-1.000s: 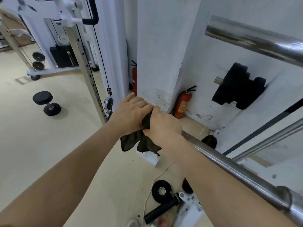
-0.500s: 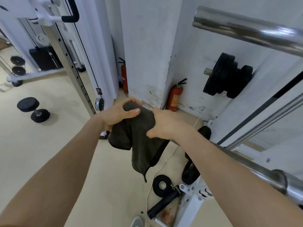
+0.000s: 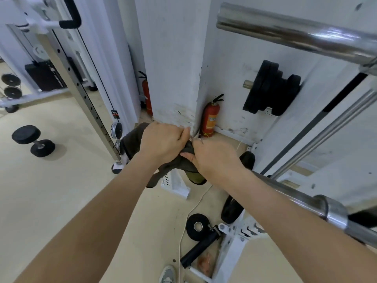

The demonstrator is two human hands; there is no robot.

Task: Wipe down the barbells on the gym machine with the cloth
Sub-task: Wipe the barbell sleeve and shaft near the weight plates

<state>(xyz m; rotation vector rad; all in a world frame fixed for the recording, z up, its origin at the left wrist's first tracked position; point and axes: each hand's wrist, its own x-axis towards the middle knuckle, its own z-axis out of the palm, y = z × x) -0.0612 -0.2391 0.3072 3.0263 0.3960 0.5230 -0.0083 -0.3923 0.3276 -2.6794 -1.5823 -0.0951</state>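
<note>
Our left hand [image 3: 163,142] and right hand [image 3: 214,158] both clutch the dark cloth [image 3: 133,139], bunched between them where the lower barbell [image 3: 295,193] runs in behind the right forearm. A second barbell [image 3: 295,32] crosses above at right, and a fire extinguisher [image 3: 211,119] stands beyond against the wall.

We grip the dark cloth [image 3: 134,139] with our left hand [image 3: 163,142] and right hand [image 3: 214,158], close together at the end of the chrome barbell [image 3: 289,187] running under our right forearm. A red fire extinguisher [image 3: 211,117] stands by the wall beyond.
</note>
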